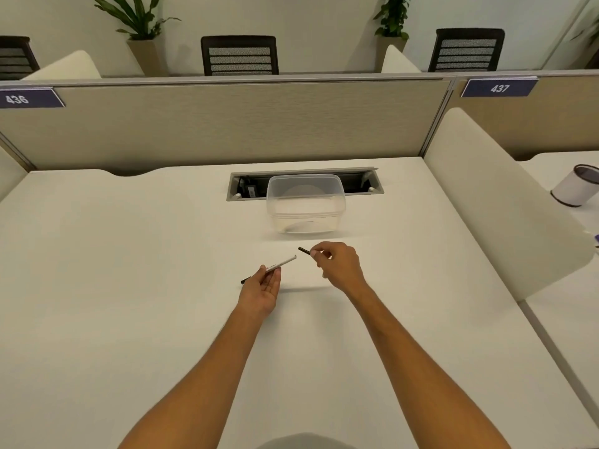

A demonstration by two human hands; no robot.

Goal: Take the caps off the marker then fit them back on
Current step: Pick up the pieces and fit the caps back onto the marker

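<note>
Marker sits slanted in the left hand, fingers pinching its white barrel above the desk. Just beside its bare tip, the right hand pinches a black cap, apart from the barrel. Beyond both hands stands a clear container.

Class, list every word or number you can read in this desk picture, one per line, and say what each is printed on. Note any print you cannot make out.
"436" on the dark blue sign at the partition's left end.
"437" on the dark blue sign on the right-hand partition.
Print on the white marker held in the left hand: too small to read.
</note>
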